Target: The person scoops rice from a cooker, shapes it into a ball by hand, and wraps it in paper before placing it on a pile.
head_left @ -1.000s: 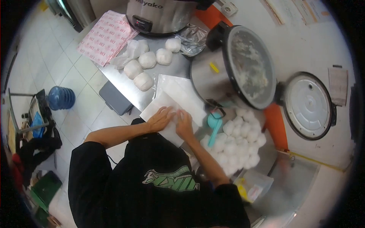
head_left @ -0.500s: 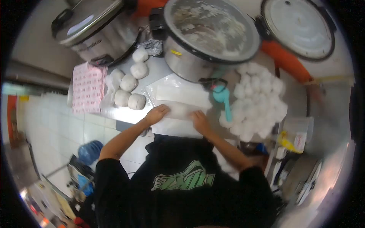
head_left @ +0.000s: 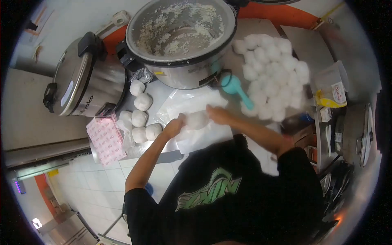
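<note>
Both hands clamp a wrapped rice ball point(head_left: 197, 120) between them — the left hand point(head_left: 174, 127) and the right hand point(head_left: 216, 114) with fingers closed on its ends — above the white sheets point(head_left: 200, 134) near the counter's front edge. Squeezed unevenly, the wrap could split, or the ball could slip off that edge — it sits close.

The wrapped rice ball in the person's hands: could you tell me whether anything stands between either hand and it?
Nothing visible does. The left hand and the right hand each press against an end of the wrapped rice ball, which sits above the white paper sheets. The teal scoop lies apart, beyond the right hand.
</note>
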The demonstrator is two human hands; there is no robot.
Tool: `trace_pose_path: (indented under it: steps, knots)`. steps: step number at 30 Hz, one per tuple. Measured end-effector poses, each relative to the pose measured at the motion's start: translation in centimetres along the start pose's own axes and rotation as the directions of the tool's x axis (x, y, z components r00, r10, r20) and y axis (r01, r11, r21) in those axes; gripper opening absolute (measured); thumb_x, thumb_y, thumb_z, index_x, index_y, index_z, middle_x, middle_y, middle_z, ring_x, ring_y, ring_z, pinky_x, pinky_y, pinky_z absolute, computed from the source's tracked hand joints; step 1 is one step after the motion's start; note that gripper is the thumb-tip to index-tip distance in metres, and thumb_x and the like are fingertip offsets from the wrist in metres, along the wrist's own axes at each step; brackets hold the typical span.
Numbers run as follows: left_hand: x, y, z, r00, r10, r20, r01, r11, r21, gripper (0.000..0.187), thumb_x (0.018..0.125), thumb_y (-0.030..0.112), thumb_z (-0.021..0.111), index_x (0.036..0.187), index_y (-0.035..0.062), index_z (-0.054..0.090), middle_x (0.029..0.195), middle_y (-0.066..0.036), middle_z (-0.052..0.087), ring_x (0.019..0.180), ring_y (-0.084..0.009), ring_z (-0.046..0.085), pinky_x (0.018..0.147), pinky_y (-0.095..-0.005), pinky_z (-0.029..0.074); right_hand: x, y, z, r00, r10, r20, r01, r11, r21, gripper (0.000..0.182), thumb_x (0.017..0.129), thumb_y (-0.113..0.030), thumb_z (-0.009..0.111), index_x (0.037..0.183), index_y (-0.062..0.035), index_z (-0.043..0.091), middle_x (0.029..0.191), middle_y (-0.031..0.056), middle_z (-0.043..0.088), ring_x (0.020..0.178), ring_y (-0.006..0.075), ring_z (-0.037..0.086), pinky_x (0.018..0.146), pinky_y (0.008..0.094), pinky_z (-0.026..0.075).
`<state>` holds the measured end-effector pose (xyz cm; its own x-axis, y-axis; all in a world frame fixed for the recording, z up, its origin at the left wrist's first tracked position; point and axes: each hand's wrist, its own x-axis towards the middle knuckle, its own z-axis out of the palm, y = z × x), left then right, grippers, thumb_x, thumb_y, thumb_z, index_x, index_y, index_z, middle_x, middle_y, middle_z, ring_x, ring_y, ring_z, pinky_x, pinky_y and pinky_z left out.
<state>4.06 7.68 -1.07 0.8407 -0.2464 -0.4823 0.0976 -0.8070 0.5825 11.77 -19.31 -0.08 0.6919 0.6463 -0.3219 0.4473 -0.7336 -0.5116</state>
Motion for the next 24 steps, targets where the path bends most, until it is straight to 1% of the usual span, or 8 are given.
trace_pose_path:
  steps: [2, 6, 9, 12, 15, 18, 21, 24]
  knots:
    - [1.6, 2.7, -1.7, 0.998, -0.038, 0.057, 0.033, 0.995, 0.098, 0.024, 0.075, 0.016, 0.066, 0.094, 0.0039, 0.059, 0.099, -0.015, 0.063, 0.097, -0.0317, 0.061, 0.077, -0.0428, 0.05, 2.5, 0.0, 0.9, 1.0, -0.004, -0.005, 0.004, 0.999, -0.045, 0.018, 0.08, -0.013, 0.06, 0.095, -0.0036, 0.063, 0.097, 0.0154, 0.066, 0.089, 0.036, 0.065, 0.073, 0.0455, 0.052]
    - [4.2, 3.1, -2.7, 0.961, 0.273, 0.049, -0.272, 0.89, 0.367, 0.031, 0.069, 0.018, 0.072, 0.094, 0.0056, 0.058, 0.096, -0.015, 0.063, 0.093, -0.0332, 0.06, 0.075, -0.0426, 0.05, 5.0, -2.3, -1.8, 0.971, -0.101, 0.215, 0.168, 0.932, -0.321, 0.02, 0.077, -0.014, 0.064, 0.095, -0.0045, 0.066, 0.094, 0.0168, 0.067, 0.09, 0.035, 0.066, 0.075, 0.0464, 0.052]
    - [4.7, 1.1, -1.0, 0.937, 0.349, 0.002, -0.301, 0.806, 0.509, 0.025, 0.076, 0.021, 0.067, 0.096, 0.0075, 0.059, 0.093, -0.014, 0.062, 0.09, -0.0336, 0.06, 0.075, -0.0422, 0.05, 5.1, -1.4, -1.1, 0.973, -0.132, 0.189, 0.185, 0.936, -0.301, 0.022, 0.076, -0.015, 0.065, 0.096, -0.0054, 0.067, 0.086, 0.0156, 0.067, 0.086, 0.0332, 0.066, 0.075, 0.045, 0.053]
    - [1.7, 0.7, 0.3, 0.981, 0.175, -0.088, -0.141, 0.943, 0.301, 0.02, 0.081, 0.022, 0.06, 0.095, 0.0079, 0.06, 0.094, -0.014, 0.062, 0.089, -0.0336, 0.059, 0.077, -0.0439, 0.049, 2.3, -0.3, 0.0, 0.982, -0.187, -0.039, 0.179, 0.971, -0.159, 0.019, 0.08, -0.015, 0.061, 0.095, -0.0048, 0.066, 0.086, 0.0177, 0.066, 0.085, 0.035, 0.065, 0.074, 0.0457, 0.052]
    - [0.0, 1.2, 3.5, 0.962, 0.098, -0.254, -0.031, 0.966, 0.255, 0.019, 0.086, 0.018, 0.051, 0.098, 0.0054, 0.059, 0.094, -0.017, 0.062, 0.087, -0.0359, 0.059, 0.076, -0.0467, 0.047, -0.3, -1.6, 1.4, 0.988, -0.009, -0.157, 0.019, 0.998, 0.059, 0.02, 0.085, -0.014, 0.055, 0.098, -0.0023, 0.063, 0.091, 0.0222, 0.063, 0.085, 0.039, 0.063, 0.074, 0.0484, 0.05]
    - [-0.5, 3.0, 6.0, 0.823, 0.09, -0.561, -0.067, 0.996, 0.06, 0.011, 0.085, 0.009, 0.052, 0.084, -0.0015, 0.052, 0.076, -0.025, 0.059, 0.074, -0.0448, 0.058, 0.066, -0.0523, 0.046, -1.0, -1.5, 3.9, 0.97, 0.024, -0.244, 0.013, 0.989, 0.149, 0.021, 0.088, -0.011, 0.048, 0.103, -0.0001, 0.058, 0.094, 0.026, 0.06, 0.086, 0.0428, 0.061, 0.075, 0.0516, 0.048]
    - [-1.2, 4.8, 5.9, 0.86, 0.04, -0.509, 0.009, 0.996, 0.094, 0.011, 0.085, 0.007, 0.051, 0.09, -0.0019, 0.048, 0.078, -0.026, 0.061, 0.074, -0.0444, 0.06, 0.064, -0.0507, 0.047, -2.3, -1.1, 4.5, 0.976, 0.04, -0.215, 0.017, 0.967, 0.256, 0.024, 0.089, -0.011, 0.045, 0.109, 0.0011, 0.052, 0.094, 0.027, 0.059, 0.089, 0.0444, 0.06, 0.078, 0.051, 0.048]
    - [-1.1, 3.7, 4.9, 0.925, -0.068, -0.373, 0.006, 0.986, -0.166, 0.016, 0.086, 0.006, 0.047, 0.1, -0.0029, 0.047, 0.079, -0.025, 0.062, 0.074, -0.045, 0.06, 0.066, -0.0523, 0.046, -4.1, -2.0, 3.8, 0.977, 0.054, -0.208, 0.021, 0.939, 0.344, 0.025, 0.094, -0.019, 0.042, 0.104, 0.0018, 0.051, 0.097, 0.0275, 0.058, 0.094, 0.044, 0.057, 0.083, 0.0496, 0.044]
